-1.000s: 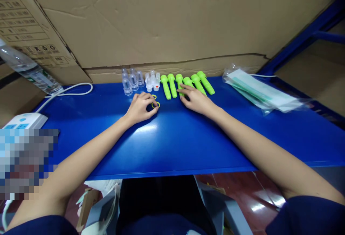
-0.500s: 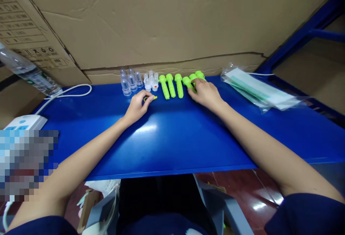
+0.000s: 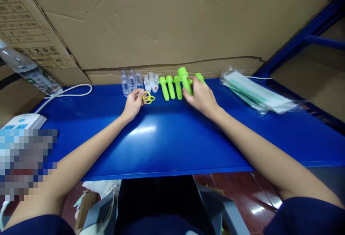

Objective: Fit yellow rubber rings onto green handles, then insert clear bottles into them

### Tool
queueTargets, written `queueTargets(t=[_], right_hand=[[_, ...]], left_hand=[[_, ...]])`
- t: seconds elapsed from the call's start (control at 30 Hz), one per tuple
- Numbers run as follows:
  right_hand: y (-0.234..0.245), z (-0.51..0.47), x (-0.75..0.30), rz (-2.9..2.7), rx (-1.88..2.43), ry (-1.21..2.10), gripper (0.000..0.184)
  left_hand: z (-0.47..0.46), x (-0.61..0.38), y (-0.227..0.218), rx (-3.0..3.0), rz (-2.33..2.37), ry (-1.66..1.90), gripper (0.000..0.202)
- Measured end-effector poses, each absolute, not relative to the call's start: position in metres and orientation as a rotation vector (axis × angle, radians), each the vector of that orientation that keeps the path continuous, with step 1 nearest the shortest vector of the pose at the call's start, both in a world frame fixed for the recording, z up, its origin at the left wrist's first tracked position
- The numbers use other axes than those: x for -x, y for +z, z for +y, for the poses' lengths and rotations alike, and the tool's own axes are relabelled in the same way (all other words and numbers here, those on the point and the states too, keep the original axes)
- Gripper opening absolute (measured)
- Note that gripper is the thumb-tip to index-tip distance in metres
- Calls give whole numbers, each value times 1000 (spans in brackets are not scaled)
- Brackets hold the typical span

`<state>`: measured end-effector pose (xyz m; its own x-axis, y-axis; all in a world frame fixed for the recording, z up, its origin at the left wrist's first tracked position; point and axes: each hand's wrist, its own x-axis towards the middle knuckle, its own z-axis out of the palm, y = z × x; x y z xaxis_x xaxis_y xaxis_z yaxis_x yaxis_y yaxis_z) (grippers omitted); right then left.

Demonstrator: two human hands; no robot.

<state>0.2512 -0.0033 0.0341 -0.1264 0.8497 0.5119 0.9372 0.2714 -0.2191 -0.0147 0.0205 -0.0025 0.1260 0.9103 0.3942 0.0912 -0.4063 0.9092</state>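
My left hand [image 3: 134, 102] pinches several thin yellow rings [image 3: 149, 99] at its fingertips, just above the blue table. My right hand [image 3: 202, 95] is closed around a lime-green plastic flashlight [image 3: 184, 80], its wide end up and tilted to the left. More green flashlights [image 3: 171, 87] lie in a row left of that hand, and another flashlight [image 3: 199, 77] shows partly behind its fingers. Beyond my left hand stand several clear plastic cups [image 3: 132, 80]. Beside them is a cluster of small whitish translucent pieces [image 3: 151, 83], one with a red spot.
A clear plastic bag [image 3: 258, 91] with white and green contents lies on the right of the blue table [image 3: 172, 138]. On the left are a water bottle [image 3: 35, 71], a white cable [image 3: 78, 86] and a power strip [image 3: 27, 119]. Cardboard [image 3: 161, 23] walls the back.
My right hand has picked up a green flashlight and shifted slightly left. My left hand has moved a little left, and the yellow rings now show spread out at its fingertips.
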Motion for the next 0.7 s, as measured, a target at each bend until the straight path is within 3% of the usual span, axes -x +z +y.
queueTargets(t=[0.23, 0.47, 0.7], right_hand=[[30, -37, -215, -2412, 1155, -309, 45], [21, -42, -209, -2514, 997, -370, 42], [14, -41, -208, -2512, 1012, -286, 41]], left_hand=[[25, 16, -5, -1521, 991, 1372, 53], [22, 15, -7, -1626, 1006, 1332, 52], [19, 16, -4, -1807, 1034, 1425, 30]])
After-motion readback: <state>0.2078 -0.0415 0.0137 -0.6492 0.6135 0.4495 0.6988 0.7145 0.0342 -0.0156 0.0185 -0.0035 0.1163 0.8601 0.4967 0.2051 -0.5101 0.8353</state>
